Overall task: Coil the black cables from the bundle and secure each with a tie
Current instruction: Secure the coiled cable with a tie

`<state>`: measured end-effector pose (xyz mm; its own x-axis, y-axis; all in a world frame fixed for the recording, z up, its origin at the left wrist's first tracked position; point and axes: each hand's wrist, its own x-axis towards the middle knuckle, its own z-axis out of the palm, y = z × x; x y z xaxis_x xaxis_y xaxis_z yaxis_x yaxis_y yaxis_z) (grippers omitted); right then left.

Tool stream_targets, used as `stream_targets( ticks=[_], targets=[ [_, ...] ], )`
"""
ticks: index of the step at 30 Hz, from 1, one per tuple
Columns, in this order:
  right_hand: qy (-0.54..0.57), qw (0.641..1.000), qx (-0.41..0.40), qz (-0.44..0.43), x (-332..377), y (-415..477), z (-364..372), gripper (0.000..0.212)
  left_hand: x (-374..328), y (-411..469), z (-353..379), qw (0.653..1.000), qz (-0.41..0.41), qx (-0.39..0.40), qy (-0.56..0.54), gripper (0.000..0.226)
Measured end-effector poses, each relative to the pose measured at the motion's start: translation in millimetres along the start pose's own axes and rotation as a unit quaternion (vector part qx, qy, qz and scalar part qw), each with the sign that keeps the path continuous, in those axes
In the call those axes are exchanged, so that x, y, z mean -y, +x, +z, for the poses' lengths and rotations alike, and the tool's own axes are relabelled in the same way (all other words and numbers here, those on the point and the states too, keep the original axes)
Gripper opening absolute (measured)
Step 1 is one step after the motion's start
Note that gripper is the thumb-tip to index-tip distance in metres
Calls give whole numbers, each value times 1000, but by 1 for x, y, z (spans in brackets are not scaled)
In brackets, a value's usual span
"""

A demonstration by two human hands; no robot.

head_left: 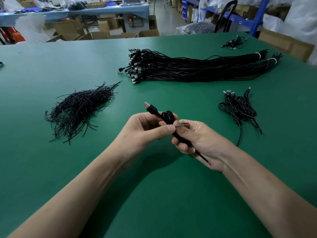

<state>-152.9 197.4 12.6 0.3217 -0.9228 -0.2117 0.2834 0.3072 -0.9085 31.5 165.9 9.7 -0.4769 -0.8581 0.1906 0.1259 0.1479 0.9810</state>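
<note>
- My left grip pinches the coiled cable just under its USB plug, which points to 11 o'clock.
- My right grip is curled round the coil's lower half; a thin tie juts out between the two grips.
- I judge this to be the tying step. Next I must wind and twist the tie tight without letting the loops spring.
- Tie pile at 10 o'clock, bundle at 1, heap of coiled cables at 2, all on the green counter.
- I can read no writing or brand anywhere.
</note>
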Motion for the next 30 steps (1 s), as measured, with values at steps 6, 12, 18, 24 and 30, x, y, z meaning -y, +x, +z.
stream_targets(
  ticks=[6,12,18,24,30],
  targets=[
    [27,999,26,-12,1,1,-4,34,0,0,2,999,20,-35,16,43],
    [38,997,43,-44,4,-2,-7,10,-6,0,2,997,20,-69,-6,19],
    [-43,994,-3,-100,3,-2,1,19,-6,-1,2,995,23,-94,-8,16],
    [-156,952,-119,-236,-9,5,9,17,-3,0,7,992,17,-125,-15,13],
    [-250,896,-191,-315,-20,5,17,22,-2,1,15,986,-5,-163,-44,13]
  ],
)
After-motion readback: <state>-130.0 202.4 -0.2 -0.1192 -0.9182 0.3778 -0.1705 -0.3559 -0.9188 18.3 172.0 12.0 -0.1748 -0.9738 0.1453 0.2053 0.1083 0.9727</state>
